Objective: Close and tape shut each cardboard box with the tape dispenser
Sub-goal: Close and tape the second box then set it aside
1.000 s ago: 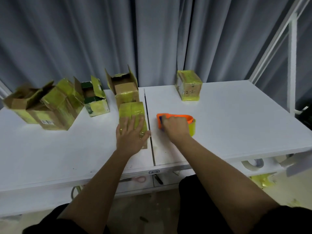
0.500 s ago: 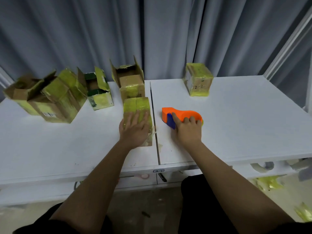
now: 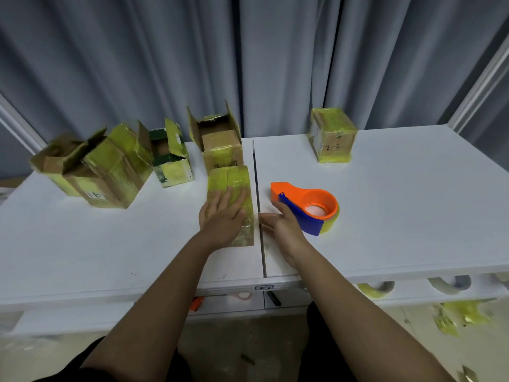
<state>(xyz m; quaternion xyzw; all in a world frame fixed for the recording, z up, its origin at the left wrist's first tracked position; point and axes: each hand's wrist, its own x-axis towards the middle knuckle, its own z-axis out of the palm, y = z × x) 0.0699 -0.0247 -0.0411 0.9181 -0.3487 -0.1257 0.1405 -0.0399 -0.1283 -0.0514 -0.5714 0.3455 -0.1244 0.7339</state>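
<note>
Head view showed the left hand pressed flat, fingers spread, on the closed box; the right hand lay relaxed and empty just left of the tape dispenser, nearer it, handle pointing back toward the wrist

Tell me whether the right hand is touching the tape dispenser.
Cannot tell. In the head view the open right hand lies right beside the tape dispenser; no clear gap or contact shows.
</note>
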